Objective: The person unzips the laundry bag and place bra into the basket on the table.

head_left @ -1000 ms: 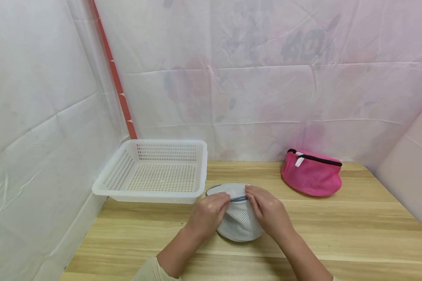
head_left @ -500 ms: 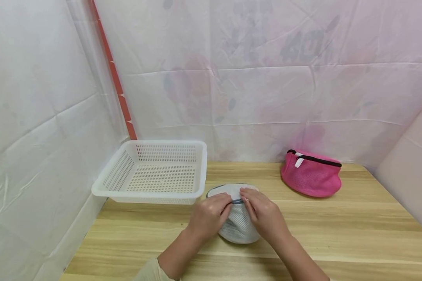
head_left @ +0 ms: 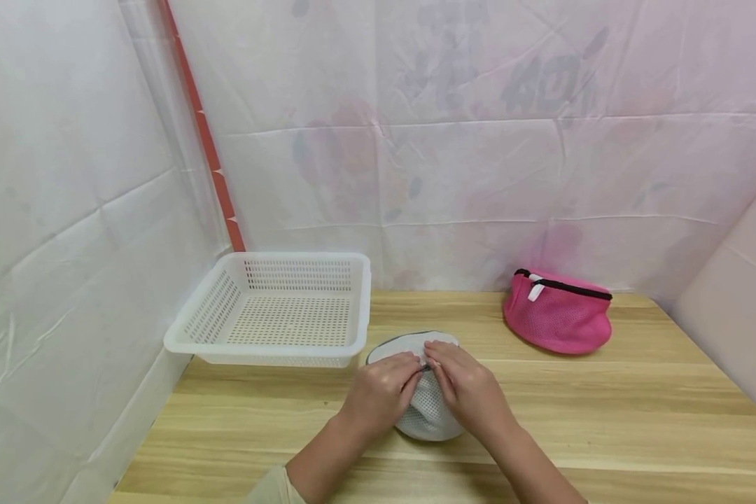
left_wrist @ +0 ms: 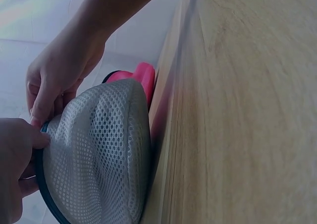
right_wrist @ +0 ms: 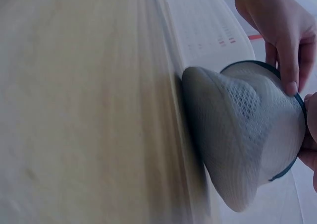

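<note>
**Left hand (head_left: 381, 392) and right hand (head_left: 475, 385) pinch the dark edging (left_wrist: 43, 189) of a grey bag (head_left: 431, 416), fingertips close together**

A mesh grey bag sits base down on a wooden counter (head_left: 636, 406), directly in front of the person. It lies below and between the two hands, and neither hand is clearly nearer, since both are on it. The edging rings the top of the bag. Its near side, under the fingers, runs across from left to right, and a pale top panel (head_left: 398, 346) stretches away beyond the fingertips.

Each grip is a narrow pinch: bent fingers and thumb close on the edging, with little gap visible. The two thumbs are just beside each other. Whether a zip tab is caught between the right fingers cannot be told, because the hands cover that spot.

Compared with a second ago, the fingertips are nearer each other: the right hand has shifted leftward along the edging and the left hand a little to the right. The front of the mesh is creased in both.

A white basket (head_left: 277, 348) stands beyond the bag to the left. A pink bag (head_left: 561, 318) with a black zip sits farther back to the right, well apart from the hands. Both are where they were.
</note>
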`<state>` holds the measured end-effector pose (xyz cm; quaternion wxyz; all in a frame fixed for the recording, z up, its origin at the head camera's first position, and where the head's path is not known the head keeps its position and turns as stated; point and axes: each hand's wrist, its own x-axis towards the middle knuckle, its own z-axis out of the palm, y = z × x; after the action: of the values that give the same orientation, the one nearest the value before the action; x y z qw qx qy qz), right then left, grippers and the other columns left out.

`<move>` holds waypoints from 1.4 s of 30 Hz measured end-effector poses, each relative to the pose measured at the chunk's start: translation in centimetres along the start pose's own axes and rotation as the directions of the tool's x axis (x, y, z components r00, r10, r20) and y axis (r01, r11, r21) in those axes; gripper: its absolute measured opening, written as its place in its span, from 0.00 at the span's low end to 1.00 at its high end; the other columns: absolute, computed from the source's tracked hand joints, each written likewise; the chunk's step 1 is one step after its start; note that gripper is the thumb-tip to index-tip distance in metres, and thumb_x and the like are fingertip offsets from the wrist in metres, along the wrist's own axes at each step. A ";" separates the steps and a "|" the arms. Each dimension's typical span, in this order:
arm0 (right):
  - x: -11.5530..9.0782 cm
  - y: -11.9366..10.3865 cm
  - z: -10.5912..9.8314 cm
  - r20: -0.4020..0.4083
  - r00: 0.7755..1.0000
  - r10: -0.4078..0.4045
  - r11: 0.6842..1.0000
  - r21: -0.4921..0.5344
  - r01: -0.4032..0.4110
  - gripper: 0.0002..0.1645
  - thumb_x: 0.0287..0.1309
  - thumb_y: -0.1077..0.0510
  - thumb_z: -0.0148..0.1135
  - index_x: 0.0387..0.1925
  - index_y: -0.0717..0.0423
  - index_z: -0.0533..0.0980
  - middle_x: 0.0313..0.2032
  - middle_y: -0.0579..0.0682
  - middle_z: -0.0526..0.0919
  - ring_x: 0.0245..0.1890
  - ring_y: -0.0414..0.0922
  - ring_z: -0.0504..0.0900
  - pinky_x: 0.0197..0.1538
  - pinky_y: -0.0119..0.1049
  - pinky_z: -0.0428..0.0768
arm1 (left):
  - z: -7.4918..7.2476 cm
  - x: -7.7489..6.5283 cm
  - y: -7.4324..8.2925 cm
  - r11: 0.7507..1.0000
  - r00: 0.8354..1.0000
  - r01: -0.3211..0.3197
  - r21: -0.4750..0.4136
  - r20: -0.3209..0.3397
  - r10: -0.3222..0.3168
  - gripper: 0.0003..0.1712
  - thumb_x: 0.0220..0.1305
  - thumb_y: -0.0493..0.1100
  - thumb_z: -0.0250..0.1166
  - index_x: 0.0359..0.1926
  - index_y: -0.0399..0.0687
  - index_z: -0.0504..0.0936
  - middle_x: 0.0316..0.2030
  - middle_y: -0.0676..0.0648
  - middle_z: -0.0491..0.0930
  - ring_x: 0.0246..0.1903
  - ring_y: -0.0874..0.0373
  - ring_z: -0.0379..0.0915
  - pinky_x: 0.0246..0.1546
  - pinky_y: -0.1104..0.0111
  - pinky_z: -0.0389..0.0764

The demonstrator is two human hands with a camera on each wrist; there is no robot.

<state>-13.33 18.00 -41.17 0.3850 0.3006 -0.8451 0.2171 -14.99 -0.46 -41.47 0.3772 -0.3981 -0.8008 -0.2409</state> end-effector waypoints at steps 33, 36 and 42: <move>0.3 0.6 -0.6 -0.020 0.999 0.034 0.999 -0.019 -0.034 0.15 0.64 0.60 0.61 0.48 0.64 0.82 0.49 0.57 0.86 0.51 0.55 0.84 0.66 0.36 0.73 | -0.5 0.1 -0.6 0.999 0.999 0.036 0.012 -0.029 -0.036 0.10 0.53 0.38 0.74 0.38 0.42 0.88 0.38 0.47 0.88 0.41 0.57 0.86 0.46 0.69 0.85; 0.2 0.1 -0.2 -0.025 1.000 -0.004 1.000 -0.026 0.004 0.18 0.71 0.54 0.54 0.48 0.64 0.82 0.48 0.57 0.86 0.50 0.55 0.84 0.64 0.38 0.75 | -0.3 0.2 -0.4 1.000 0.999 0.024 0.001 -0.033 -0.024 0.09 0.53 0.38 0.74 0.37 0.42 0.88 0.37 0.47 0.88 0.41 0.57 0.86 0.46 0.69 0.85; 0.1 -0.9 0.4 -0.014 0.998 -0.061 0.997 -0.043 0.061 0.25 0.76 0.51 0.45 0.47 0.64 0.82 0.49 0.56 0.85 0.51 0.53 0.84 0.61 0.44 0.78 | 0.0 0.1 -0.2 1.000 0.999 0.007 0.008 -0.052 -0.007 0.10 0.52 0.37 0.75 0.38 0.43 0.88 0.38 0.47 0.88 0.41 0.58 0.86 0.46 0.70 0.85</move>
<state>-13.03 17.09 -41.17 0.4043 0.3163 -0.8370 0.1895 -15.19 -0.58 -41.39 0.3988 -0.3872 -0.7930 -0.2493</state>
